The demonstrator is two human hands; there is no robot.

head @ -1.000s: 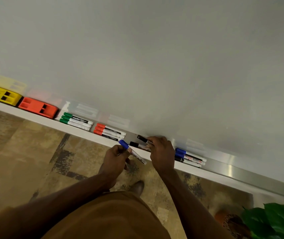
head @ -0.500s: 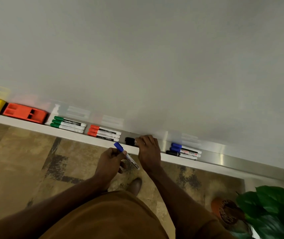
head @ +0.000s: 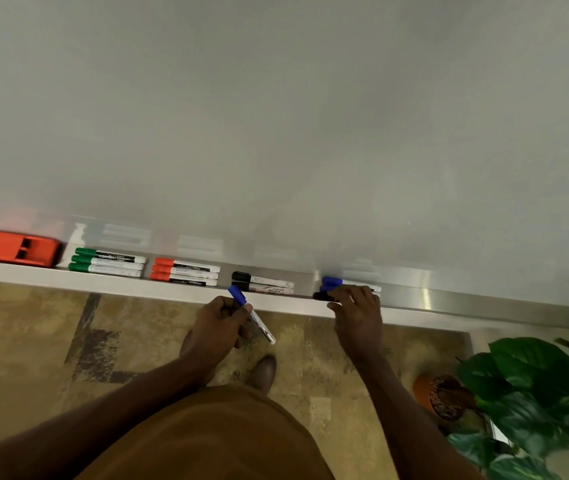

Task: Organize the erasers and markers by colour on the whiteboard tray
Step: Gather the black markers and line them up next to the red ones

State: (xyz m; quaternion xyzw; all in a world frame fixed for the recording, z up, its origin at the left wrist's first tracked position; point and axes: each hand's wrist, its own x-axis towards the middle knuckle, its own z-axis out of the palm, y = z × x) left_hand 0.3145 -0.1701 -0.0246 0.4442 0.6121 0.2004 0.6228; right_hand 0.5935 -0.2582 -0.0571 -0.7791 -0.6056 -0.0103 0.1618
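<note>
My left hand [head: 219,329] holds a blue-capped marker [head: 251,315] just below the tray's front edge [head: 172,292]. My right hand [head: 357,311] rests on the tray, its fingers closed around a black-capped marker [head: 321,296] that lies in front of two blue markers [head: 332,281]. Along the tray, from the left, sit an orange eraser [head: 11,247], three green markers [head: 106,261], three red markers [head: 184,271] and two black markers [head: 262,284].
The whiteboard [head: 276,116] fills the upper view. Bare metal tray [head: 466,301] continues to the right of my right hand. A potted plant [head: 535,396] stands on the floor at the lower right, and my shoe [head: 262,374] is below the tray.
My right hand left the two black markers in the middle of the tray and moved right to the blue group, closing on the black marker there. The view shifted right, hiding the yellow eraser.
</note>
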